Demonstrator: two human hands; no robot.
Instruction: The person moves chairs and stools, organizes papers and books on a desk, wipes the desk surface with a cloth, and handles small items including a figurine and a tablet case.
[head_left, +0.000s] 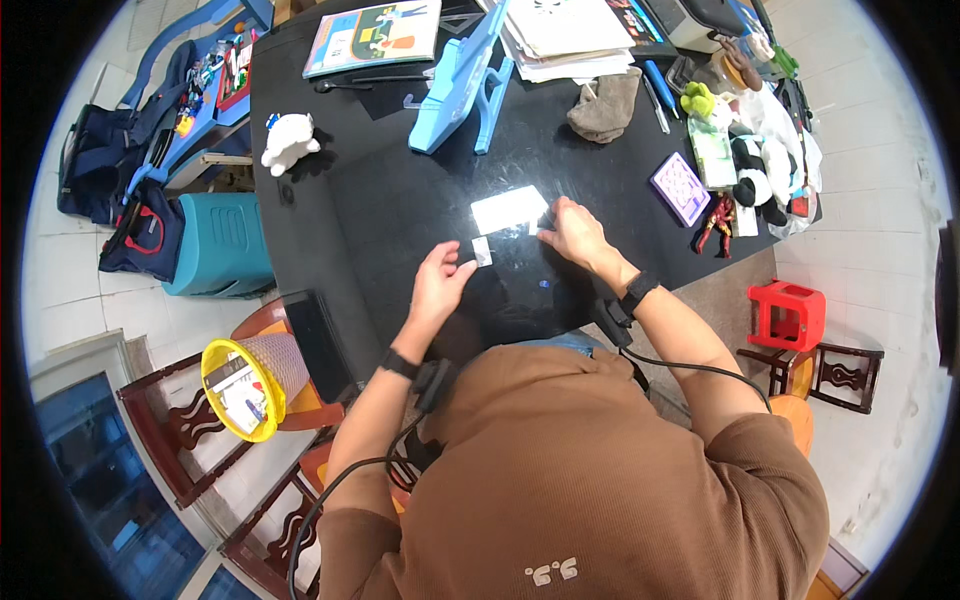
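Note:
A white rectangular sheet or card (510, 210) lies on the black table (375, 202) before me and reflects the light brightly. My left hand (441, 283) is beside a small pale piece (481, 251) below the sheet's left part; its thumb tip is close to the piece, and whether they touch I cannot tell. At the sheet's right end is my right hand (576, 234), thumb and forefinger bent near another small pale piece (533, 226). Whether these fingers pinch anything is unclear. A tiny blue bit (544, 284) lies nearer to my body.
Farther back stand a blue folding stand (457, 82), a white plush toy (289, 142) and a grey-brown cloth item (604, 107). A purple puzzle-like box (680, 189) and a red figurine (718, 225) lie right. A yellow-rimmed basket (274, 405) is at lower left. Black cables hang from both wrists.

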